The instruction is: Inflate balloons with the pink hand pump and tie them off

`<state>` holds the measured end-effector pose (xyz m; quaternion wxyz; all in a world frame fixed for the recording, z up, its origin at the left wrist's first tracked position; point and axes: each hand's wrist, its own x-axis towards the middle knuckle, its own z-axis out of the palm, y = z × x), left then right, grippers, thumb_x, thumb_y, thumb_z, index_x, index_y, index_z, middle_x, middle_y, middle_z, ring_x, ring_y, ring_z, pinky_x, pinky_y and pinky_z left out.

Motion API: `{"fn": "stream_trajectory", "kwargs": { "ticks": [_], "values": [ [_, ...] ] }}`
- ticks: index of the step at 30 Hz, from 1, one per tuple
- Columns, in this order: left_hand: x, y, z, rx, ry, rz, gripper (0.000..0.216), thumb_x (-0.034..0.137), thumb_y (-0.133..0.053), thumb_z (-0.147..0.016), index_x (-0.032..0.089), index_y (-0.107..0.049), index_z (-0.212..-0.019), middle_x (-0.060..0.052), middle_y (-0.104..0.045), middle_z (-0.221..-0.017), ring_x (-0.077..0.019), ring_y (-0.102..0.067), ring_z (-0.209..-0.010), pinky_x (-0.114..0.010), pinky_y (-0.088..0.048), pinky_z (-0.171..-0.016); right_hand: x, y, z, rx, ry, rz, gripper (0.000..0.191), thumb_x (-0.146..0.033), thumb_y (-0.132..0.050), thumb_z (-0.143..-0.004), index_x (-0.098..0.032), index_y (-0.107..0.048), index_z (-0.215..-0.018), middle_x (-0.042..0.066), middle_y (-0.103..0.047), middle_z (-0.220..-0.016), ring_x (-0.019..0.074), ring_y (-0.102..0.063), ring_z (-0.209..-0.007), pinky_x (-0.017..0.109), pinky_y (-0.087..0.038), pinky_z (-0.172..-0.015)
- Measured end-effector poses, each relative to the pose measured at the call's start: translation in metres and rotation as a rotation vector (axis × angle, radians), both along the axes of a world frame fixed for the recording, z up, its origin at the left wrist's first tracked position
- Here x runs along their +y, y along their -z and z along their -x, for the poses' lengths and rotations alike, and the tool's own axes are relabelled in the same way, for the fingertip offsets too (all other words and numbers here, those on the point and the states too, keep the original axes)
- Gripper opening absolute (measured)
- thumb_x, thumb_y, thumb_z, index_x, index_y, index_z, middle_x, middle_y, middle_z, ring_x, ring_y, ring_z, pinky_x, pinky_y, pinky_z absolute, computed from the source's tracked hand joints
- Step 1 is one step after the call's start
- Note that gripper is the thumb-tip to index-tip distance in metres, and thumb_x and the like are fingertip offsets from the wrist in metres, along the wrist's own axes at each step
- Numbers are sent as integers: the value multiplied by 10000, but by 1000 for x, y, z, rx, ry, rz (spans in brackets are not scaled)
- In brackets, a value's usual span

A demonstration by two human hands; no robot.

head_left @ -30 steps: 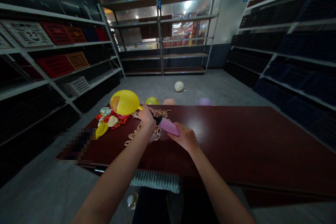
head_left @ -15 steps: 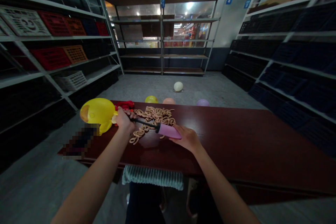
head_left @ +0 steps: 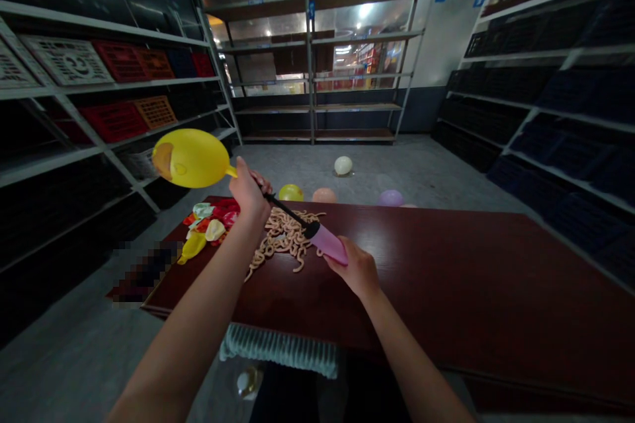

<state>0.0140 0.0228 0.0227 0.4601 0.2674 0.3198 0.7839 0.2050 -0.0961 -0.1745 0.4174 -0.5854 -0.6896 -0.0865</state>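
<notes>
We stand at a dark red table point(head_left: 446, 264) in a dim storeroom lined with metal shelving point(head_left: 312, 66); floor balloons point(head_left: 342, 164) lie on the grey concrete beyond. Plastic crates point(head_left: 116, 119) sit on the left shelves, their contents hidden from us. Limp balloons point(head_left: 208, 225) and tan cords point(head_left: 282, 238) are heaped on the table. Our left hand point(head_left: 251, 195) is clenched on the neck of the yellow balloon point(head_left: 191, 158), which bulges out left of the fingers, raised above the table corner. Our right hand point(head_left: 360, 271) grips the pink pump point(head_left: 330, 244), its black rod reaching to the left hand

There is one big yellow balloon point(head_left: 191, 158), one pink pump point(head_left: 330, 244) and one table point(head_left: 446, 264). Beyond its far edge sit four more: white balloon point(head_left: 343, 165), small yellow balloon point(head_left: 290, 192), peach balloon point(head_left: 324, 195), purple balloon point(head_left: 390, 197).
</notes>
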Motion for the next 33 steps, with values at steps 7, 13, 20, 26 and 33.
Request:
{"fn": "stream_trajectory", "kwargs": {
  "ticks": [7, 13, 20, 26, 33],
  "values": [
    [-24, 28, -78, 114, 213, -42, 577, 591, -618, -905, 221, -357, -547, 61, -341, -386, -66, -318, -286, -225, -230, -332, 2, 3, -5, 131, 55, 28, 427, -436, -649, -892, -189, -614, -1239, 102, -775, -1017, 242, -757, -841, 319, -577, -736],
    [-34, 62, -81, 122, 216, 1, 594, 601, -607, -901, 221, -356, -521, 56, -341, -368, -74, -324, -272, -225, -243, -315, 3, 2, -4, 65, 22, 67, 419, -415, -665, -882, -193, -620, -1234, 91, -768, -1072, 231, -755, -888, 301, -564, -750],
    [-28, 88, -18, -112, 78, 210, 484, 425, -495, -986, 214, -335, -581, 78, -328, -399, -73, -296, -285, -213, -258, -336, 0, -3, 4, -131, -74, 114, 500, -495, -726, -854, -210, -642, -1255, 83, -773, -1076, 208, -746, -903, 280, -546, -771],
    [-25, 89, 46, -184, -10, 259, 455, 407, -534, -959, 216, -317, -608, 81, -328, -443, -69, -292, -314, -216, -257, -359, -3, -6, 8, -220, -131, 99, 461, -459, -756, -836, -210, -670, -1214, 88, -773, -1083, 225, -745, -920, 301, -556, -789],
    [-17, 70, 102, -199, -70, 264, 373, 254, -476, -960, 207, -336, -617, 76, -326, -445, -69, -288, -316, -211, -243, -362, -7, -10, 11, -252, -152, 178, 417, -424, -736, -860, -215, -672, -1215, 119, -761, -1123, 259, -743, -963, 313, -563, -839]
  ]
}}
